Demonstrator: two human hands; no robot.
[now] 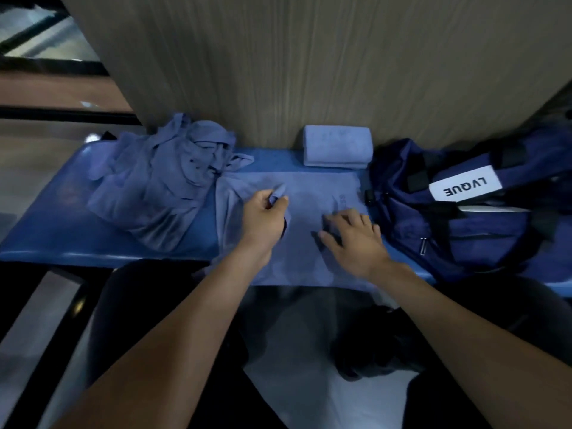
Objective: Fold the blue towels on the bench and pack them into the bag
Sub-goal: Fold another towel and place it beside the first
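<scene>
A blue towel (309, 193) lies spread flat across the middle of the blue bench (62, 230), its near edge hanging over the front. My left hand (263, 216) pinches a raised fold of this towel near its left side. My right hand (353, 235) rests flat on the towel's right half with fingers spread. A heap of crumpled blue towels (164, 181) sits to the left. One folded blue towel (337, 145) stands against the wall behind. The navy duffel bag (464, 221) with a white label lies at the right end.
A wood-grain wall panel (309, 63) rises directly behind the bench. My dark-clad legs (139, 305) are in front of the bench, over a pale floor. A glass partition and dark frames (46, 57) are at the upper left.
</scene>
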